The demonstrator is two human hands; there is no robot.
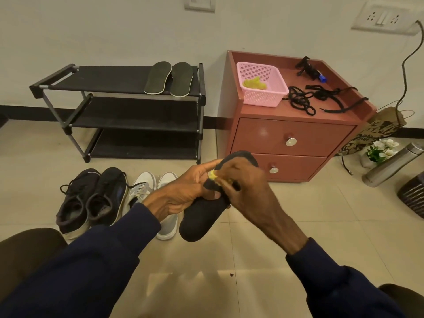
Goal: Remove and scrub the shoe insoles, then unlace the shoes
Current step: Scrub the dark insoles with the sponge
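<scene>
Just above the tiled floor (263,237), in front of the person's knees: the left hand (183,193) is holding a black insole (202,223) near its middle, thumb lying on the near face and fingers reaching behind it; the insole is slanting, one rounded end hanging low toward the camera, the other rising toward the cabinet (291,136). The right hand (247,187) is covering the insole's upper half, fingers curling round a small yellow scrubber (213,175) and pressing it against the insole; only a corner of the scrubber is showing between the hands.

On the floor to the left, a pair of black shoes (91,198) is sitting side by side, laces in; just beside them, a pair of grey shoes (142,187) is standing partly behind the left forearm, the visible one laced.

Against the wall, a black shoe rack (114,81) is carrying two insoles (169,79) on its top shelf, lying side by side at the right end.

On the cabinet top, a pink basket (263,97) is holding a yellow cloth (254,83); loose black laces (302,102) are lying tangled just beside the basket and trailing toward the right edge; a small black object (306,66) is resting near the back rim, what it is I cannot tell.

To the right of the cabinet, a patterned paper bag (376,127), white flowers (380,149) and a steel flask (390,164) are crowding together.
</scene>
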